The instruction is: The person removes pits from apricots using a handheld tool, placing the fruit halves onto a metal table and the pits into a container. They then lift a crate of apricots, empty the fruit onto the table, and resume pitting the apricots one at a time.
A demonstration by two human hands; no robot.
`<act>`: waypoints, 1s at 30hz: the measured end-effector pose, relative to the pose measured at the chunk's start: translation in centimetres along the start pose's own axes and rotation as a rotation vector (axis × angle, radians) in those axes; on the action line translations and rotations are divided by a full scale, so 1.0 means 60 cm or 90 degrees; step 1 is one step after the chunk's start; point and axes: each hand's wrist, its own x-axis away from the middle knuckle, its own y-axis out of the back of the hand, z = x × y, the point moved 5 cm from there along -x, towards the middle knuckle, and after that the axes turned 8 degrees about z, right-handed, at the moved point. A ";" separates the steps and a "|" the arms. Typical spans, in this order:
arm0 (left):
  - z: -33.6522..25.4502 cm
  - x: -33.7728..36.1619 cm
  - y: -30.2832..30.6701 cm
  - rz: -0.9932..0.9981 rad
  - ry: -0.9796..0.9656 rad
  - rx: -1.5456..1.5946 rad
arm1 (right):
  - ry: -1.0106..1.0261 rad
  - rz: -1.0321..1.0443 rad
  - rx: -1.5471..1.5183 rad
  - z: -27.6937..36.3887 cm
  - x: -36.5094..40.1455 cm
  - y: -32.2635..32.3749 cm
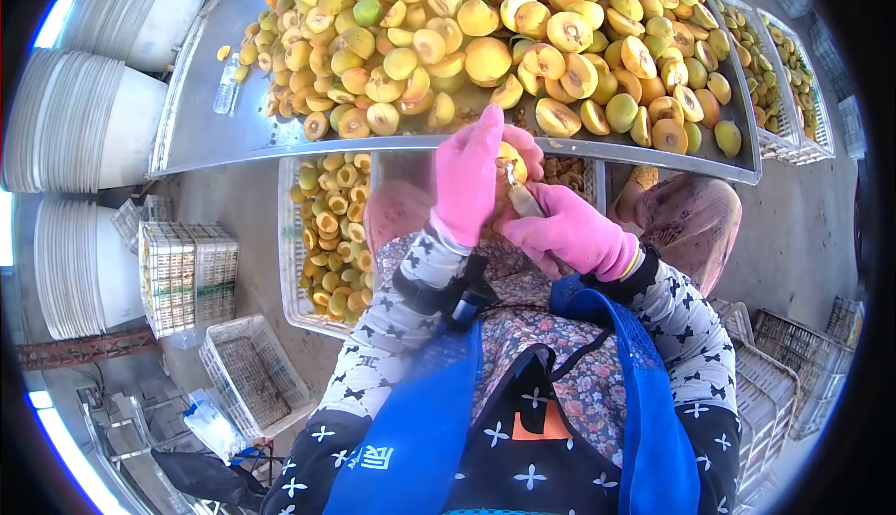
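My left hand (pixel 467 177), in a pink glove, is wrapped round a yellow peach (pixel 512 160) just off the table's front edge. My right hand (pixel 577 235), gloved in pink too, grips a small pitting knife (pixel 525 201) by its handle. The metal tip of the knife meets the peach. Its exact blade shape is hard to make out. Beyond both hands, a big heap of halved peaches (pixel 383 67) covers much of the metal table (pixel 201 127), cut faces and pits showing on many.
Below the table's edge, a white crate (pixel 289 282) of peach halves stands by my left side. More filled crates (pixel 803 146) are at the far right. A plastic bottle (pixel 227 85) lies on the table. Stacked tubs (pixel 140 113) and an empty crate (pixel 252 375) are at left.
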 end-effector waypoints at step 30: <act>-0.067 -0.031 0.371 -0.311 -0.021 -0.697 | -0.026 -0.349 0.542 -0.015 0.036 0.144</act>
